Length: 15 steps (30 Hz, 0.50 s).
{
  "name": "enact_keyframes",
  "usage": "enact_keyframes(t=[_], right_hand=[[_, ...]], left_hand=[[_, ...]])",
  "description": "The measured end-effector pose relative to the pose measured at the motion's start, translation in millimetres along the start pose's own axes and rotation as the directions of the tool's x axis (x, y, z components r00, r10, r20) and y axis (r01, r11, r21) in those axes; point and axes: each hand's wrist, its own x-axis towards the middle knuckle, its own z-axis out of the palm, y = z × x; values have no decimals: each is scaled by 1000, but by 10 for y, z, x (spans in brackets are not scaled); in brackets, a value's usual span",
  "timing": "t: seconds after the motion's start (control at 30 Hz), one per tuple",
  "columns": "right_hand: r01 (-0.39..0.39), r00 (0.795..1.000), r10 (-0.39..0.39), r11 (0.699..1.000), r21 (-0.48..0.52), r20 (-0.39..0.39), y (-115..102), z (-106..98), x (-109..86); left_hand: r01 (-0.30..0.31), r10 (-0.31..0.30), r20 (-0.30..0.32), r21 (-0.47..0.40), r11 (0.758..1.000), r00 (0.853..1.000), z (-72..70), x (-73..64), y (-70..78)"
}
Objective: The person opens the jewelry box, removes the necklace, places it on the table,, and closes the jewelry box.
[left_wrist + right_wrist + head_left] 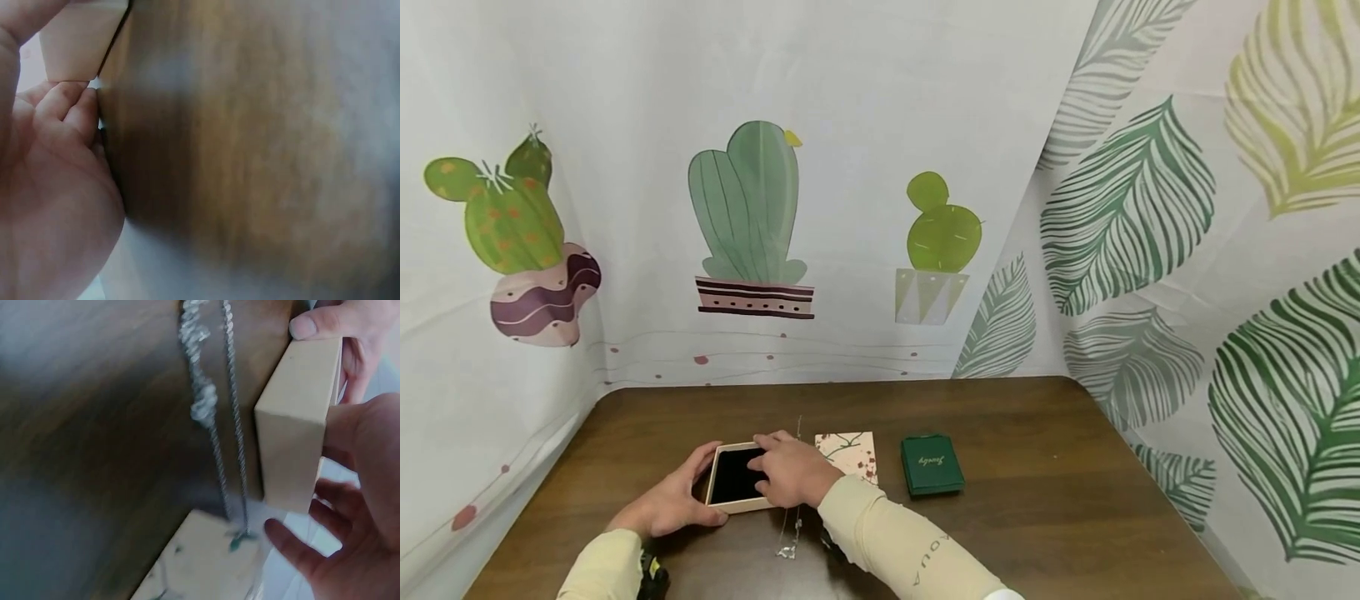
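Note:
A cream open box (741, 505) with a black lining (733, 475) sits on the table. My left hand (673, 500) grips its left end, thumb at the near corner and fingers along the far side. Over the right end lies my right hand (793, 471), fingers extended over the black lining. In the right wrist view, one digit of it reaches behind the box wall while other fingers (294, 547) stay spread outside. A silver chain necklace (234, 394) lies beside the box, passing below the right hand; its pendant end (787, 552) is nearest me.
Right of the box lies a cream lid (850, 450) with a floral branch print, partly covered by the right arm. Farther right is a small dark green box (932, 464) with gold lettering. Printed curtains (857, 350) hang behind the brown table (1037, 500).

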Motion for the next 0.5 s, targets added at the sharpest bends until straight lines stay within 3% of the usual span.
enact_keyframes(t=[0.2, 0.3, 0.5], right_hand=[[63, 998, -63, 998, 18, -24, 177, -35, -98], [83, 996, -83, 996, 18, -18, 295, -46, -165], [74, 997, -75, 997, 35, 25, 553, -50, -301]], left_hand=[[18, -18, -18, 12, 1000, 1000, 5, 8, 11], [-2, 3, -23, 12, 1000, 1000, 13, 7, 6], [7, -6, -41, 15, 1000, 999, 19, -12, 8]])
